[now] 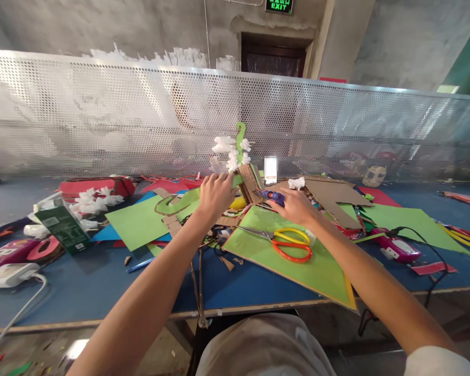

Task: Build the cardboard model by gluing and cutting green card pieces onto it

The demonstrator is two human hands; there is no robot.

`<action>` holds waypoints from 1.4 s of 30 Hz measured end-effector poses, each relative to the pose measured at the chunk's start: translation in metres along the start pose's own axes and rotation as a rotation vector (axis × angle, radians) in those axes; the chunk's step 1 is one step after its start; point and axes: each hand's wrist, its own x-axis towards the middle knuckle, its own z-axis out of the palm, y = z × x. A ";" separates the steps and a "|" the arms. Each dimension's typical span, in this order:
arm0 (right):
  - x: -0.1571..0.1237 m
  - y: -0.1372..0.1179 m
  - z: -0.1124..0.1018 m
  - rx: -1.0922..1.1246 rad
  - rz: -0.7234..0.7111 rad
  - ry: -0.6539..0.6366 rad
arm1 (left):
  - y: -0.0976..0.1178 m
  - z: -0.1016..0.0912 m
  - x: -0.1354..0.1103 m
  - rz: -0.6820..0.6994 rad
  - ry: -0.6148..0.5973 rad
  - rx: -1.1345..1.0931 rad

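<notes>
Ahead of me stands a cardboard craft piece (249, 184) with a green paper hook (240, 137) rising from it and white crumpled paper tufts (224, 144) around it. My left hand (216, 194) is closed on the left side of this piece, with the fingertips partly hidden. In my right hand (297, 206) is a blue-purple tool (273, 197) with a narrow front end pointing at the cardboard; I cannot make out its exact kind. Below the hands, scissors (292, 244) with yellow and orange handles lie on a green sheet (258, 235).
Cardboard scraps (332, 193) and coloured paper crowd the blue table (141, 292). At left stand a dark green box (62, 225) and a white charger (10, 275). A magenta device (397, 246) with a black cord lies right. A perforated metal screen (141, 120) runs behind.
</notes>
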 end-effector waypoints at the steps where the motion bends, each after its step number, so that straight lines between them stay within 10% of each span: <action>1: 0.000 0.001 0.000 0.002 0.006 0.009 | 0.000 0.000 0.000 0.000 0.000 -0.008; 42: -0.003 0.008 0.006 -0.066 0.011 0.047 | -0.002 -0.003 0.001 -0.063 -0.023 0.006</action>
